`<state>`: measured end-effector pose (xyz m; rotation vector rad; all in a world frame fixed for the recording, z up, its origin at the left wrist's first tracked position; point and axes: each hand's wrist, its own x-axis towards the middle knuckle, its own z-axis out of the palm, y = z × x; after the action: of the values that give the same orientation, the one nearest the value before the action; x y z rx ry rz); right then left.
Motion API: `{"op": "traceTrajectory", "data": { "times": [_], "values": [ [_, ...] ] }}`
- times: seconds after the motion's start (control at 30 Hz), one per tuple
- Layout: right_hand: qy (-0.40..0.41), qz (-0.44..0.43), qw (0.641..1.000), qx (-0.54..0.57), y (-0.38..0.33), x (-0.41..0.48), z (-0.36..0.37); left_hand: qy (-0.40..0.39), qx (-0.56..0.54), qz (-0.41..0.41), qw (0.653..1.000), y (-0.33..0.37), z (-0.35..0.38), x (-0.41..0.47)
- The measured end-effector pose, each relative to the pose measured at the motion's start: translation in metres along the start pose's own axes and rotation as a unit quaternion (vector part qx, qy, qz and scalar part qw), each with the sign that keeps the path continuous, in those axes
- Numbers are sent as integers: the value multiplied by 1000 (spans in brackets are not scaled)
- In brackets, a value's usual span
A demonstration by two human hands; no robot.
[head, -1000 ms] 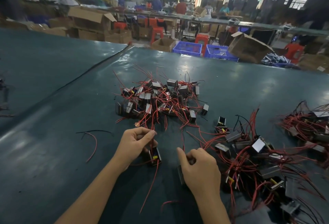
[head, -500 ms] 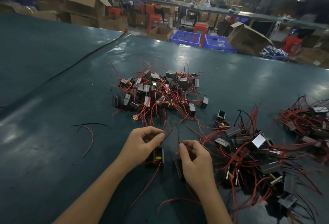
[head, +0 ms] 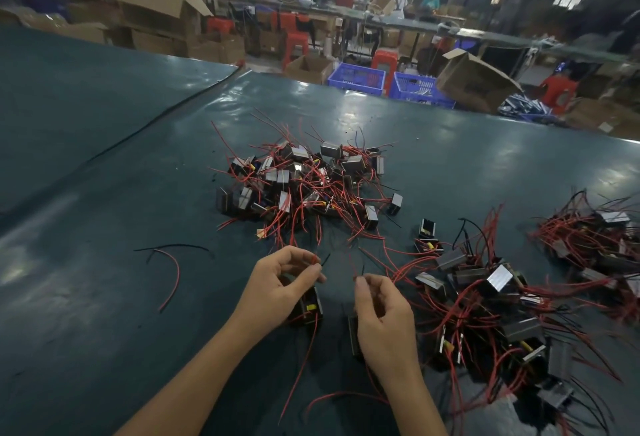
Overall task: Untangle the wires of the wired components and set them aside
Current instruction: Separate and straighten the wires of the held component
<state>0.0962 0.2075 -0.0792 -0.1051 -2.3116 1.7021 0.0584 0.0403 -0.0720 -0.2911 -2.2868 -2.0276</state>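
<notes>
My left hand (head: 282,285) holds a small black component (head: 310,307) with a yellow tab against its palm and pinches the ends of its red and black wires between thumb and fingers. My right hand (head: 382,321) grips a second black component (head: 355,335) and pinches its wire ends near the thumb tip. The two hands sit close together above the dark green table (head: 104,213). A tangled pile of components (head: 304,186) with red wires lies just beyond them. Another tangled pile (head: 485,311) spreads to the right of my right hand.
A third wire cluster (head: 595,238) lies at the far right. Loose red and black wire offcuts (head: 169,269) lie left of my hands. Beyond the table edge stand blue crates (head: 356,77), cardboard boxes (head: 474,80), red stools and people at benches.
Both hands have lifted slightly and drawn the wire ends up between their fingertips. The two components stay in my palms. The view has tilted down a little.
</notes>
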Motion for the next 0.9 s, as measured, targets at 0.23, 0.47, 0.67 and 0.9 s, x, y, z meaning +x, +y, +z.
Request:
{"op": "traceTrajectory", "data": {
  "times": [0.23, 0.47, 0.67, 0.9],
  "values": [
    [-29, -21, 999, -11, -3, 2, -3, 42, -84, -5, 996, 3, 6, -3],
    [-8, -30, 997, -65, 5, 3, 0, 22, -148, 4, 989, 8, 8, -6],
    [-37, -84, 986, -139, 4, -2, 5, -15, -116, 4, 993, 9, 20, -11],
    [-26, -134, 983, -119, 0, -6, 10, 26, -99, -2, 995, 4, 21, -10]
  ]
}}
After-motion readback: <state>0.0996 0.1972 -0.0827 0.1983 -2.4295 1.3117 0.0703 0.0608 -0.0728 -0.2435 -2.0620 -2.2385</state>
